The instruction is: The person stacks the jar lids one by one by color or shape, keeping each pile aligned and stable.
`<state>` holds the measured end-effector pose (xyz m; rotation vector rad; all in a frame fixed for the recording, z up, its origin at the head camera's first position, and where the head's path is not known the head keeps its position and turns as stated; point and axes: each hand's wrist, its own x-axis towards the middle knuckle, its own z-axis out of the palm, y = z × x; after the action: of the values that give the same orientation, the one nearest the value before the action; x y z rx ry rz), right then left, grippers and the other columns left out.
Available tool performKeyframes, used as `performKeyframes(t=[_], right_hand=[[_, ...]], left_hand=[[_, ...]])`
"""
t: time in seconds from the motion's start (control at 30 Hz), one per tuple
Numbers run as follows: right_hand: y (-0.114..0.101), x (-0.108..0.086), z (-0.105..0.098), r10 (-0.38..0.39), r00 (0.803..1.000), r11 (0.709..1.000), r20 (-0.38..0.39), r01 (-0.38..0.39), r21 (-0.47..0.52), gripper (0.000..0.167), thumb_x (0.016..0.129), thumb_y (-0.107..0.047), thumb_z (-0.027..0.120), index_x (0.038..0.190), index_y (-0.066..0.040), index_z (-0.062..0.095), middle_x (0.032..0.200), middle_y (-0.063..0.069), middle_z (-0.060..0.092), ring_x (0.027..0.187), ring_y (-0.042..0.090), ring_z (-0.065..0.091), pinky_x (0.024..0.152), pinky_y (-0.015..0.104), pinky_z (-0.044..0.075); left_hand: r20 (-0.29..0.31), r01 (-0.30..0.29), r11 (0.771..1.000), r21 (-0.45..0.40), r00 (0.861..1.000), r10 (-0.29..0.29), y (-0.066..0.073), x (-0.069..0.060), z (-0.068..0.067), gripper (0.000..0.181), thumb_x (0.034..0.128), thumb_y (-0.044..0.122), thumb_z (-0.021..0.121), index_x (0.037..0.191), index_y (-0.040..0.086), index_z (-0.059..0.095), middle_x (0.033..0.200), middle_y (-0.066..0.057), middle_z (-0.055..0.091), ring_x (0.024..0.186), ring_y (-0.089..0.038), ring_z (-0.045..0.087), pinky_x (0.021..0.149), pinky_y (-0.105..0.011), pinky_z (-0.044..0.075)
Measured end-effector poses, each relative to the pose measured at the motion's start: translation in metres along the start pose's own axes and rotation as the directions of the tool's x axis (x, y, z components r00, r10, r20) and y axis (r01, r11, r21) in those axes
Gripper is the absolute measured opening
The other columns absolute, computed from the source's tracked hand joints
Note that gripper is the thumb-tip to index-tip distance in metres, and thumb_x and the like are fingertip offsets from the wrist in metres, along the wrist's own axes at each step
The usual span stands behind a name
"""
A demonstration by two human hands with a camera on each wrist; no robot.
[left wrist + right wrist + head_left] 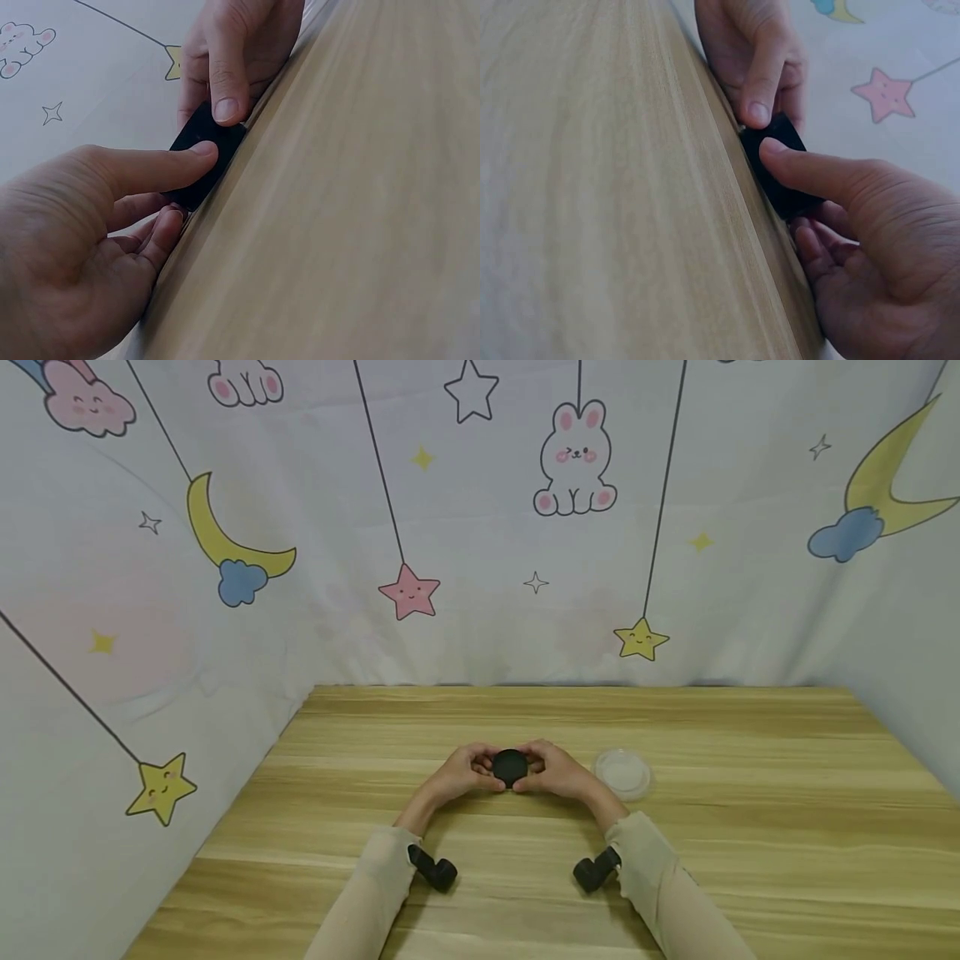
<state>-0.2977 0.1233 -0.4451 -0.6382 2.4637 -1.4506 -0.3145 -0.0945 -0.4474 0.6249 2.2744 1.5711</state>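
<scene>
A small black round piece, like a short cylinder [510, 766], is held between both hands over the middle of the table. Its side looks smooth and dark in the left wrist view, and whether it is a jar or a lid I cannot tell. My left hand [459, 776] grips its left side, thumb in front and fingers behind. From the right, my right hand [561, 773] pinches it in the same way. In the right wrist view, both thumbs press on the near wall of the black piece [786, 196]. Its underside is hidden.
A clear round plastic lid or shallow dish [624, 774] lies on the wooden table [750, 827], just right of the right wrist. White printed cloth [495, 643] hangs behind the table and along both sides. Black wrist cameras sit on both sleeves.
</scene>
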Motion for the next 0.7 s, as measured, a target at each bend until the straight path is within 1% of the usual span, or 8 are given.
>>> performKeyframes(t=[0.13,0.37,0.43,0.5,0.63,0.7], right_hand=[[0.0016,0.0005,-0.0007,-0.008,1.000,1.000,-0.008,0.008,-0.013,0.060,0.085,-0.014,0.075,0.135,0.007,0.049,0.130,0.025,0.052,0.116,0.034,0.055,0.099,0.047,0.048],[0.0014,-0.0018,0.0008,0.032,0.999,0.999,-0.020,-0.032,-0.010,0.062,0.086,-0.016,0.074,0.138,0.005,0.047,0.132,0.024,0.051,0.118,0.034,0.055,0.099,0.047,0.048],[0.0015,-0.0018,0.0013,0.029,0.999,1.000,-0.024,-0.029,-0.011,0.063,0.086,-0.016,0.075,0.137,0.005,0.047,0.132,0.024,0.052,0.117,0.034,0.056,0.099,0.046,0.048],[0.0020,-0.0016,0.0017,0.024,0.999,1.000,-0.024,-0.025,-0.011,0.064,0.085,-0.016,0.075,0.139,0.005,0.047,0.133,0.024,0.051,0.118,0.034,0.055,0.099,0.046,0.048],[0.0025,-0.0018,0.0006,0.015,1.000,1.000,-0.007,-0.015,-0.004,0.068,0.086,-0.018,0.075,0.143,0.003,0.043,0.137,0.024,0.049,0.120,0.034,0.052,0.100,0.047,0.046],[0.0016,-0.0019,-0.0023,0.015,1.000,1.000,0.013,-0.015,0.018,0.073,0.087,-0.018,0.074,0.146,0.003,0.038,0.141,0.025,0.046,0.124,0.037,0.049,0.102,0.048,0.045]], left_hand=[[-0.005,0.002,1.000,0.007,1.000,-0.002,0.0015,-0.0005,0.0004,0.054,0.0788,-0.001,0.076,0.128,-0.007,0.056,0.099,-0.007,0.056,0.085,-0.013,0.050,0.074,-0.020,0.045],[-0.017,0.015,1.000,0.015,1.000,-0.015,0.0033,-0.0014,0.0031,0.055,0.0794,0.002,0.075,0.130,-0.007,0.056,0.101,-0.009,0.057,0.087,-0.014,0.050,0.076,-0.022,0.044],[-0.023,0.018,1.000,0.012,1.000,-0.018,0.0028,-0.0013,0.0033,0.055,0.0791,0.002,0.076,0.130,-0.007,0.056,0.101,-0.009,0.057,0.087,-0.014,0.050,0.077,-0.022,0.044],[-0.022,0.008,1.000,0.014,1.000,-0.008,0.0023,-0.0016,0.0029,0.056,0.0786,0.001,0.076,0.130,-0.008,0.055,0.101,-0.010,0.057,0.087,-0.014,0.050,0.076,-0.022,0.045],[-0.007,0.008,1.000,0.016,1.000,-0.008,0.0017,-0.0017,0.0007,0.058,0.0788,0.001,0.076,0.132,-0.008,0.054,0.104,-0.011,0.058,0.088,-0.014,0.051,0.075,-0.021,0.046],[0.013,0.026,1.000,0.009,1.000,-0.026,0.0018,-0.0009,-0.0013,0.060,0.0808,0.003,0.076,0.135,-0.005,0.052,0.109,-0.013,0.058,0.092,-0.015,0.052,0.078,-0.022,0.048]])
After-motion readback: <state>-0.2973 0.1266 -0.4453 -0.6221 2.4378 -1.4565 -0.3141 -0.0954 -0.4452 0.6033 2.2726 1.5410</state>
